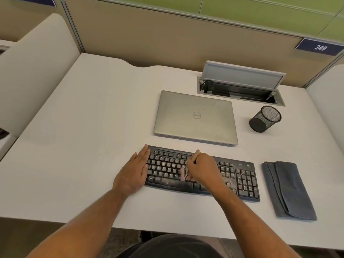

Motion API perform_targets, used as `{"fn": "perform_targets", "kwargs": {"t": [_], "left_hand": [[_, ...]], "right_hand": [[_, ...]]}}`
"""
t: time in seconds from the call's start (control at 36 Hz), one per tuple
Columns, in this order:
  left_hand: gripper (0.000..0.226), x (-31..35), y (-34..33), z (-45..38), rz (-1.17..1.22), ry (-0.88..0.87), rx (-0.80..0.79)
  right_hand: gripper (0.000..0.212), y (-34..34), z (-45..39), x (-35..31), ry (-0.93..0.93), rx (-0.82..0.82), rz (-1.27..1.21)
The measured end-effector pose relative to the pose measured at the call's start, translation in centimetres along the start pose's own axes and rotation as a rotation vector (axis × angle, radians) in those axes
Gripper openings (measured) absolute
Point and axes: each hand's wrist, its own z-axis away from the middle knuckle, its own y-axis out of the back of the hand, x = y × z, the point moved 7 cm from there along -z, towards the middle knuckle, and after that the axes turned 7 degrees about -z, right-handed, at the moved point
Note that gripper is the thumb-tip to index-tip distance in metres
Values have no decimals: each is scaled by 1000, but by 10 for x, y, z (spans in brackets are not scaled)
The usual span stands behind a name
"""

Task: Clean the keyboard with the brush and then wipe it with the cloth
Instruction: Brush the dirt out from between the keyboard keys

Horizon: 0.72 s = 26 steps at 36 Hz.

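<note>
Both hands on keyboard (202, 175): left hand (133, 174) steadies, right hand (202, 169) grips brush (194, 157).

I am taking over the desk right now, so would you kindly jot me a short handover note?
Left hand: flat, steadying the keyboard's left end.
Right hand: grips the brush, bristles down on the middle keys.
Cloth: folded on the desk, right of the keyboard, untouched.
Done: brushing is under way; crumbs show on the space bar and number pad.
Left: finish brushing, then wipe with the cloth.
</note>
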Motion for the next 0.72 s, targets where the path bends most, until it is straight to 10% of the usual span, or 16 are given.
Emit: {"fn": "perform_targets", "kwargs": {"t": [0.72], "left_hand": [[63, 2, 3, 1, -9, 17, -10]], "right_hand": [[15, 7, 8, -21, 159, -239, 182]]}}
